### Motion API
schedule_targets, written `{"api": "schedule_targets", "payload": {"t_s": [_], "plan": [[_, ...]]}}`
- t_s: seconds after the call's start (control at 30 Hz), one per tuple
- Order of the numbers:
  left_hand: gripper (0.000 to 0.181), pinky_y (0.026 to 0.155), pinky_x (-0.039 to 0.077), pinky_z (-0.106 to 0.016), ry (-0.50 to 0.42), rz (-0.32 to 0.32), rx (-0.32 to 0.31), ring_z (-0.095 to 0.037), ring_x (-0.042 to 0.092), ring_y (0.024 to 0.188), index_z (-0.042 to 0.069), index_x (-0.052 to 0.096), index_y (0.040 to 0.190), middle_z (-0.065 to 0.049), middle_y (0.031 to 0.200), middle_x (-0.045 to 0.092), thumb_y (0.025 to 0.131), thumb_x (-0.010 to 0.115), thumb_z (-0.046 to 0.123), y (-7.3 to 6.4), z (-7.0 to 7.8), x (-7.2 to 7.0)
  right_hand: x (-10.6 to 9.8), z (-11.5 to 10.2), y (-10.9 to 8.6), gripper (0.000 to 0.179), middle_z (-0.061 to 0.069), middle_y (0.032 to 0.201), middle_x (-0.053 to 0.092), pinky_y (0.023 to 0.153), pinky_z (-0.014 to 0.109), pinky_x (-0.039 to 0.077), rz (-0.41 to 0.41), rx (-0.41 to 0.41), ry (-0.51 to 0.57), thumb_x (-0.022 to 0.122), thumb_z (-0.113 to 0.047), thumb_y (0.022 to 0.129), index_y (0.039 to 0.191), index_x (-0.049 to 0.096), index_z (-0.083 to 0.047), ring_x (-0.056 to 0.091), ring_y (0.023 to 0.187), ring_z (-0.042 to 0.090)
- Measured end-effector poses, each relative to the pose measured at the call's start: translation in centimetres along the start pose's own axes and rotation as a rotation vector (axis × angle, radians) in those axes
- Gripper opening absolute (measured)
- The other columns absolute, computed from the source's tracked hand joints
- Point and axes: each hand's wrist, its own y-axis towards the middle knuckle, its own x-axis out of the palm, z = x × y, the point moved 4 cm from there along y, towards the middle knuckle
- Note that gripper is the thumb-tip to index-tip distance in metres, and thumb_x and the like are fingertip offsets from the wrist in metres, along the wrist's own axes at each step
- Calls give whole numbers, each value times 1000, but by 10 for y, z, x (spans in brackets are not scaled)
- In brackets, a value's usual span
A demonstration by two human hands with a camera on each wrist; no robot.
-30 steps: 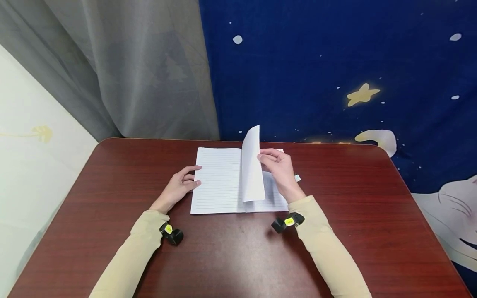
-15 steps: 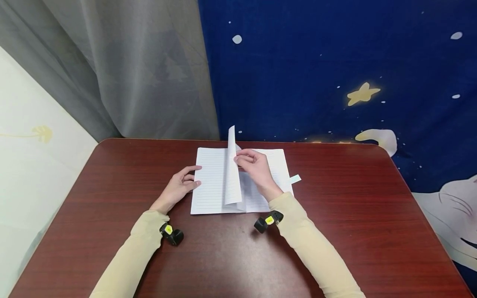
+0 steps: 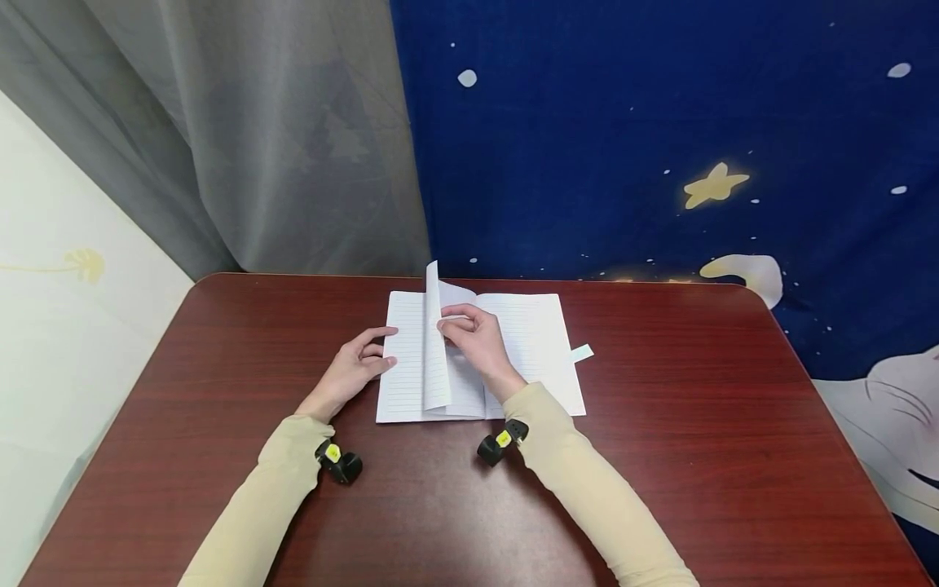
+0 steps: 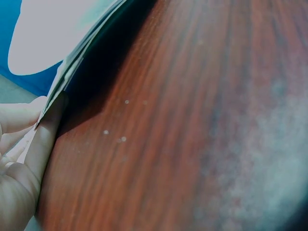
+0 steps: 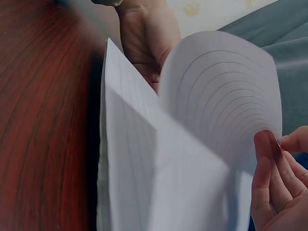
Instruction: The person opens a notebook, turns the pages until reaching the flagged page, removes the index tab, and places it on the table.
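An open lined notebook (image 3: 524, 326) lies on the table. My left hand (image 3: 354, 368) grips its left edge, with fingertips overlapping the page margin; in the left wrist view, fingers (image 4: 17, 118) show on both sides of the edge. My right hand (image 3: 475, 336) pinches a lifted page (image 3: 434, 350) by its outer edge, between thumb and fingers. That page stands curled over the notebook's left half. In the right wrist view, the same page (image 5: 226, 91) bends broadly, its edge between my right fingertips (image 5: 264, 144).
A pale tab (image 3: 582, 353) sticks out from the notebook's right edge. The dark red wooden table (image 3: 697, 432) reaches back to a grey curtain (image 3: 308, 163) and a blue star-patterned curtain (image 3: 587, 147). Each wrist carries a small black camera (image 3: 339, 465).
My right hand has moved left with the page, carrying it from the right half over the spine onto the left side. The right page and tab are uncovered. My left hand stays put.
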Motion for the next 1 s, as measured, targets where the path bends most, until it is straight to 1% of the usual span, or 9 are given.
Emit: {"api": "schedule_targets", "payload": {"t_s": [0.13,0.3,0.43,0.63,0.73,0.83,0.93,1.0], "plan": [[51,74,46,-20,-8,-4,0,-14,60,82,7,47,141,-16,99,65,93,63,5,0,0,0,5,7,0,22,18,91,71,73,29,54,-12,5,-32,63,2,87,108,65,8,63,74,7],[50,74,47,-20,-5,-5,-11,-14,61,84,8,46,141,-16,102,64,93,63,6,-1,1,0,9,20,1,23,20,95,70,74,29,54,-46,40,-61,63,0,88,110,64,7,63,75,7],[51,75,47,-20,0,-7,-13,-15,61,85,8,46,141,-17,103,64,93,62,6,-1,1,0,11,28,2,24,21,98,70,75,29,54,-65,57,-69,63,-1,89,112,63,7,64,76,9],[50,75,46,-21,-11,-5,-14,-15,61,85,8,46,141,-18,104,64,94,62,7,0,2,0,12,34,3,24,21,98,70,76,29,54,-80,50,-59,62,1,88,111,62,7,65,78,10],[46,75,48,-21,-37,3,-18,-15,61,85,7,46,141,-19,104,65,96,59,8,0,2,1,12,36,3,24,20,98,70,77,30,54,-93,47,-51,63,0,89,112,62,8,65,80,11],[40,75,51,-24,-87,6,-21,-15,61,88,5,47,140,-20,104,64,100,53,12,1,2,3,12,37,3,24,20,99,70,78,31,54,-107,56,-49,63,-1,89,112,62,7,66,81,12],[38,75,53,-26,-150,6,-23,-14,61,90,2,46,139,-22,109,61,104,45,18,2,0,4,12,38,3,25,19,100,70,79,31,54,-118,61,-44,64,-3,90,113,62,6,67,83,13],[41,75,53,-26,-178,5,-28,-13,61,90,0,45,139,-23,113,59,106,41,23,3,-1,5,13,39,2,25,19,100,70,78,30,54,-136,62,-37,64,-4,91,114,62,6,68,84,16]]}}
